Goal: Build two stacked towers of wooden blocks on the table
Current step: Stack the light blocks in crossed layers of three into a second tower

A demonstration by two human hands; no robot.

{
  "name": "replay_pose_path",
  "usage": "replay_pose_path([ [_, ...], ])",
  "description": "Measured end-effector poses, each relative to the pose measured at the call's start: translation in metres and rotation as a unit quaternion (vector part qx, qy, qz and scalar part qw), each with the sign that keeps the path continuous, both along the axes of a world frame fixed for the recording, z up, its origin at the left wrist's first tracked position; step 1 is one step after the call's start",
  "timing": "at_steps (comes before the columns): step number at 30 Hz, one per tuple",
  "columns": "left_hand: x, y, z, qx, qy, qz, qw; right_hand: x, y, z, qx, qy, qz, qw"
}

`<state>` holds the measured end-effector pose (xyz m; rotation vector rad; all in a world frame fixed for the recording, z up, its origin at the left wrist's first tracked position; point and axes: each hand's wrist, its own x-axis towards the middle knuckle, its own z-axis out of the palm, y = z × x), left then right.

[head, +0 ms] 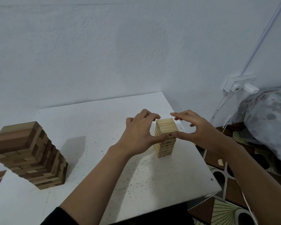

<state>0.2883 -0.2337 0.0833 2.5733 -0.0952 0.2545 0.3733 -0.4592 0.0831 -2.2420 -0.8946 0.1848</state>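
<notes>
Nearest the lens, a dark sleeve cuff (pixel 62 216) ends the left forearm, which reaches across the white speckled table (pixel 96 159) in the head view, the only one given. Left hand (pixel 137 133) is curled round the top of the small pale pine block tower (pixel 166 138), which stands upright toward the table's right side. Its thumb lies on the near face and its fingertips bend behind the far left corner, though I cannot tell whether those tips touch. Right hand (pixel 196 127) is looser: its thumb tip is against the near right corner, just beside the other thumb, and its fingers are spread and lifted above the top. My worry is that the tower is slim for its height. Thumb pressure on one face alone could slide the upper layers back or tip the whole column away, and an uneven release could drag a top block askew. It is also close enough to the right edge that falling blocks would likely reach the floor. The large dark brown wooden block tower (pixel 28 156) stands well apart at the left with ragged, uneven sides. A jolt to the table might unsettle it too. The left hand hides the pale tower's left face, so alignment there cannot be judged. Off the table to the right lie a patterned floor mat (pixel 225 213) carrying what looks like one small loose pale block (pixel 220 162), a floral fabric bundle (pixel 269 117), and a white wall socket (pixel 240 85) with a trailing cable.
</notes>
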Motion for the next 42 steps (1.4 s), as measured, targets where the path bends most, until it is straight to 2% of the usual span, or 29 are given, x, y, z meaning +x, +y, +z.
replay_pose_path([
  [2, -0.001, -0.001, 0.001, -0.005, 0.002, 0.003, 1.0, -0.002, -0.001, -0.002, 0.018, 0.02, -0.013, 1.0],
  [4, -0.004, -0.001, 0.002, -0.038, 0.005, 0.01, 0.999, -0.007, -0.003, -0.007, 0.075, 0.043, -0.036, 0.996],
  [7, -0.016, 0.003, -0.003, -0.127, 0.008, 0.018, 0.992, -0.018, -0.008, -0.027, 0.209, 0.095, -0.107, 0.967],
  [9, -0.029, 0.009, -0.018, -0.127, 0.019, 0.017, 0.992, -0.026, -0.017, -0.046, 0.228, 0.113, -0.131, 0.958],
  [12, -0.044, 0.022, -0.052, -0.082, 0.058, 0.03, 0.994, -0.034, -0.028, -0.072, 0.164, 0.136, -0.13, 0.968],
  [16, -0.043, 0.018, -0.086, -0.01, 0.11, 0.068, 0.992, -0.028, -0.028, -0.089, 0.003, 0.079, -0.11, 0.991],
  [19, -0.032, 0.008, -0.096, 0.022, 0.12, 0.077, 0.99, -0.018, -0.019, -0.085, -0.052, 0.076, -0.071, 0.993],
  [23, -0.016, 0.003, -0.1, 0.017, 0.126, 0.072, 0.989, 0.003, -0.011, -0.077, -0.105, 0.082, -0.028, 0.991],
  [28, -0.004, 0.002, -0.103, 0.026, 0.115, 0.062, 0.991, 0.015, -0.003, -0.075, -0.115, 0.098, 0.025, 0.988],
  [42, 0.001, -0.005, -0.104, 0.007, 0.09, 0.055, 0.994, 0.024, 0.006, -0.082, -0.076, 0.114, 0.046, 0.989],
])
